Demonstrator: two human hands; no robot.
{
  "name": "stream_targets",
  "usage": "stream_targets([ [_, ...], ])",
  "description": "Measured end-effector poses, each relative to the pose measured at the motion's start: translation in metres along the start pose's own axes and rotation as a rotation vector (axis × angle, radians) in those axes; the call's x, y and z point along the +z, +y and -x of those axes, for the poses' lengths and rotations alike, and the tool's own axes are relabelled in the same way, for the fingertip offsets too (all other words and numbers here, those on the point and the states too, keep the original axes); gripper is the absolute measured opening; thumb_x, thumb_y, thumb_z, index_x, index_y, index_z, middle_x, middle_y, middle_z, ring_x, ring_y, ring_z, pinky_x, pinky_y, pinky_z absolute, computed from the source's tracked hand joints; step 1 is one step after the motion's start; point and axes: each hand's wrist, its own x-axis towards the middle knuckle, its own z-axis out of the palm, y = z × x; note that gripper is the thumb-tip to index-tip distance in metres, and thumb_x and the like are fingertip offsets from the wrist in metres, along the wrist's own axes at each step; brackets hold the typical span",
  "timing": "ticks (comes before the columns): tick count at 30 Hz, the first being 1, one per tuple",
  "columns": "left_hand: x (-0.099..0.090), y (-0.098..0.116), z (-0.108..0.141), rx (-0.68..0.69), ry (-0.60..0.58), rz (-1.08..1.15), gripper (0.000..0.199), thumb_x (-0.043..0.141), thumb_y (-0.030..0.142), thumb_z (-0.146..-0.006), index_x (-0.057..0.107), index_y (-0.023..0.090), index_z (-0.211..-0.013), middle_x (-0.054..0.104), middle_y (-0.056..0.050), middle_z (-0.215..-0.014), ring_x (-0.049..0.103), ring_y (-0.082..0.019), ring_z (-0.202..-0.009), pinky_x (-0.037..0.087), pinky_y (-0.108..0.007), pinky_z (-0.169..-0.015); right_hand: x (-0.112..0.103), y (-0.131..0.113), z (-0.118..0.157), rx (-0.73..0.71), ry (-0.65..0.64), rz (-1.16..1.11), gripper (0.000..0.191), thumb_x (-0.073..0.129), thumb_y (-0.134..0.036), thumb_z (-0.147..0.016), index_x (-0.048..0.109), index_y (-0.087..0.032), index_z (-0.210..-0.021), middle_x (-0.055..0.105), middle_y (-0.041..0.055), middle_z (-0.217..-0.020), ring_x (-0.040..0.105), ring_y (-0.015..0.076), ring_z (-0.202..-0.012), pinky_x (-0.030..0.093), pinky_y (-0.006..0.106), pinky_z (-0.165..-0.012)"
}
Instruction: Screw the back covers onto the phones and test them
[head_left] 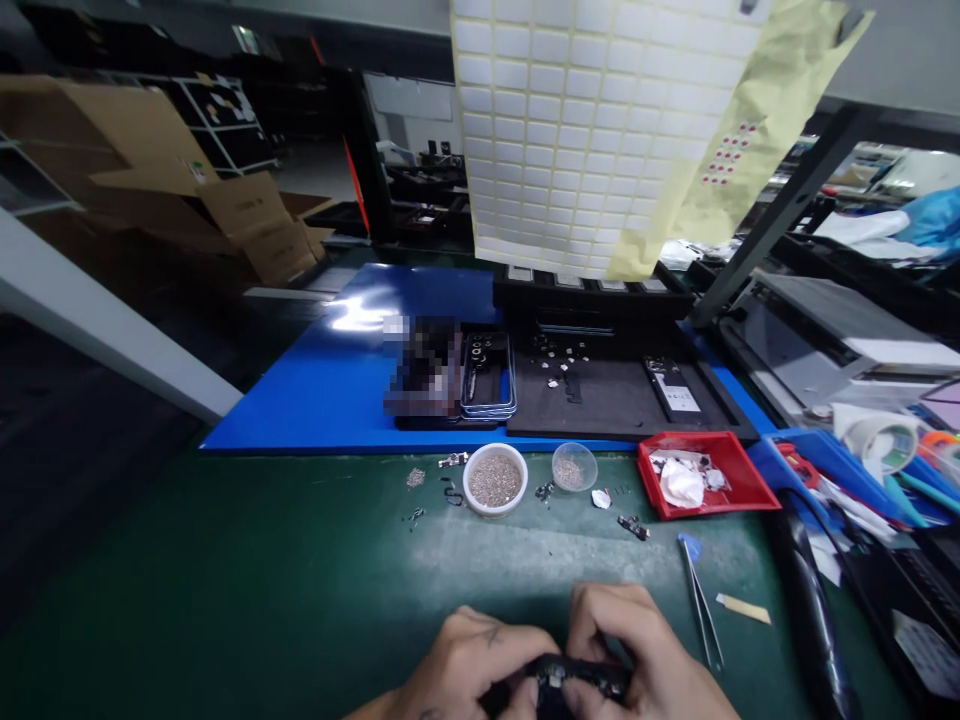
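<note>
At the bottom centre, my left hand (472, 665) and my right hand (637, 650) are both closed around a small black device (555, 672) with electronic parts showing. The thumbs press on its near side, and its lower part is cut off by the frame's edge. Beyond the hands on the green table (300, 580) stand a white bowl (496, 480) of tiny metal pieces and a smaller clear dish (574, 468) with fewer pieces. Metal tweezers (701, 605) lie to the right of my right hand, beside a small beige strip (745, 609).
A red tray (709, 475) holds white scraps, with blue bins (862, 470) to its right. Behind are a blue mat (300, 370), a black tray (607, 400) with a phone part, and stacked phone frames (489, 375). Label sheets (585, 130) hang above.
</note>
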Motion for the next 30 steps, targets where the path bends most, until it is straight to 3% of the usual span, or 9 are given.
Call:
stream_targets([
  [3, 0.001, -0.009, -0.003, -0.150, 0.038, 0.096, 0.016, 0.052, 0.023, -0.078, 0.066, 0.023, -0.086, 0.064, 0.001, -0.066, 0.056, -0.015, -0.061, 0.040, -0.021, -0.058, 0.001, -0.003, -0.016, -0.002, 0.041, -0.033, 0.017, 0.059, -0.008, -0.062, 0.047, -0.020, -0.065, 0.046, -0.0059, -0.062, 0.046, 0.0115, -0.061, 0.037, 0.021, -0.059],
  [5, 0.003, -0.019, -0.007, -0.296, -0.054, 0.319, 0.015, 0.051, 0.025, -0.083, 0.063, 0.021, -0.092, 0.064, 0.001, -0.073, 0.057, -0.015, -0.068, 0.041, -0.020, -0.062, -0.002, -0.004, -0.026, -0.001, 0.036, -0.100, 0.015, 0.057, -0.007, -0.063, 0.049, -0.019, -0.066, 0.044, -0.0078, -0.058, 0.044, 0.0094, -0.054, 0.036, 0.019, -0.052],
  [8, 0.011, -0.038, -0.013, -0.438, -0.182, 0.697, 0.021, 0.052, 0.034, -0.089, 0.056, 0.020, -0.103, 0.062, 0.001, -0.076, 0.057, -0.014, -0.070, 0.041, -0.019, -0.062, -0.015, 0.001, -0.023, 0.031, 0.102, 0.057, 0.012, 0.059, -0.009, -0.072, 0.057, -0.019, -0.079, 0.056, -0.0046, -0.069, 0.052, 0.0123, -0.065, 0.041, 0.022, -0.061],
  [11, 0.023, -0.054, -0.015, -0.521, -0.258, 1.006, 0.034, 0.059, 0.043, -0.086, 0.053, 0.020, -0.110, 0.065, -0.005, -0.092, 0.062, -0.020, -0.083, 0.048, -0.028, -0.074, -0.032, 0.022, 0.011, 0.120, 0.291, 0.264, 0.017, 0.055, -0.018, -0.085, 0.059, -0.020, -0.101, 0.064, 0.0036, -0.095, 0.058, 0.0173, -0.080, 0.046, 0.029, -0.076],
  [13, 0.029, -0.059, -0.016, -0.563, -0.248, 1.093, 0.037, 0.067, 0.041, -0.081, 0.056, 0.020, -0.109, 0.067, -0.008, -0.099, 0.063, -0.024, -0.092, 0.048, -0.034, -0.082, -0.039, 0.044, 0.043, 0.245, 0.452, 0.375, 0.016, 0.051, -0.028, -0.090, 0.057, -0.018, -0.100, 0.065, 0.0059, -0.088, 0.059, 0.0190, -0.072, 0.047, 0.031, -0.069],
  [16, 0.031, -0.060, -0.017, -0.598, -0.233, 1.132, 0.040, 0.072, 0.034, -0.076, 0.058, 0.017, -0.110, 0.068, -0.010, -0.100, 0.064, -0.027, -0.097, 0.047, -0.038, -0.087, -0.039, 0.082, 0.082, 0.390, 0.518, 0.549, 0.024, 0.048, -0.038, -0.090, 0.055, -0.017, -0.101, 0.064, 0.0069, -0.083, 0.062, 0.0211, -0.064, 0.049, 0.033, -0.063],
  [20, 0.029, -0.059, -0.016, -0.590, -0.221, 1.130, 0.049, 0.074, 0.032, -0.075, 0.055, 0.015, -0.117, 0.069, -0.011, -0.098, 0.065, -0.027, -0.095, 0.048, -0.039, -0.086, -0.025, 0.113, 0.095, 0.386, 0.553, 0.667, 0.021, 0.047, -0.035, -0.089, 0.054, -0.017, -0.098, 0.061, 0.0050, -0.072, 0.064, 0.0228, -0.062, 0.051, 0.033, -0.057],
  [26, 0.029, -0.065, -0.011, -0.537, -0.203, 1.101, 0.052, 0.071, 0.039, -0.079, 0.053, 0.019, -0.123, 0.067, -0.011, -0.106, 0.063, -0.026, -0.099, 0.048, -0.035, -0.085, -0.022, 0.091, 0.084, 0.338, 0.609, 0.684, 0.025, 0.044, -0.040, -0.091, 0.055, -0.018, -0.096, 0.063, 0.0093, -0.084, 0.064, 0.0226, -0.065, 0.053, 0.035, -0.062],
  [30, 0.028, -0.062, -0.011, -0.502, -0.222, 1.127, 0.045, 0.066, 0.042, -0.083, 0.056, 0.016, -0.119, 0.067, -0.013, -0.108, 0.062, -0.027, -0.102, 0.048, -0.038, -0.087, -0.005, 0.066, 0.092, 0.317, 0.399, 0.422, 0.026, 0.051, -0.041, -0.089, 0.060, -0.019, -0.098, 0.064, 0.0037, -0.078, 0.060, 0.0167, -0.057, 0.051, 0.028, -0.057],
])
